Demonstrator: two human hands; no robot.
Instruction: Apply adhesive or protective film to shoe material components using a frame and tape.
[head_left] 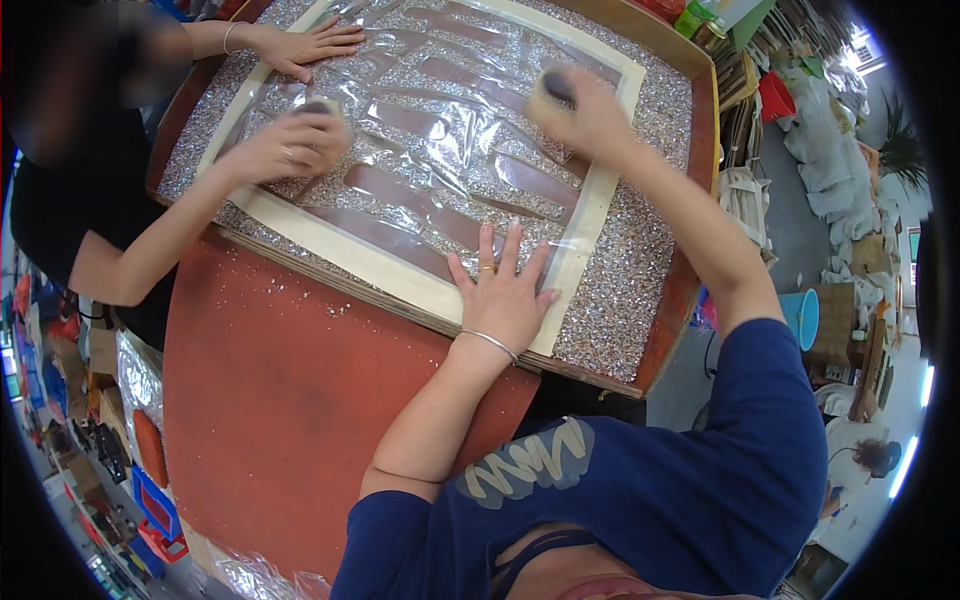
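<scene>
My left hand (500,300) lies flat with fingers spread on a clear plastic sheet (440,135), near the sheet's close edge. Farther off to the right, my right hand (590,115) grips what looks like a tan roll of tape (549,108) with a dark centre, pressed to the sheet and blurred. Beneath the wrinkled plastic are brown strip-shaped patches (405,118) among glittery chips. A cream border (350,240) frames the sheet. Across the panel a co-worker's hand (290,145) holds a similar roll, and their other hand (310,45) is spread flat on the plastic.
The chips (630,300) fill a shallow tray with a reddish-brown wooden rim (680,290). It rests over a red tabletop (300,420) dotted with stray chips. A blue bucket (800,318), a red bucket (776,97) and plastic-wrapped goods stand to the right.
</scene>
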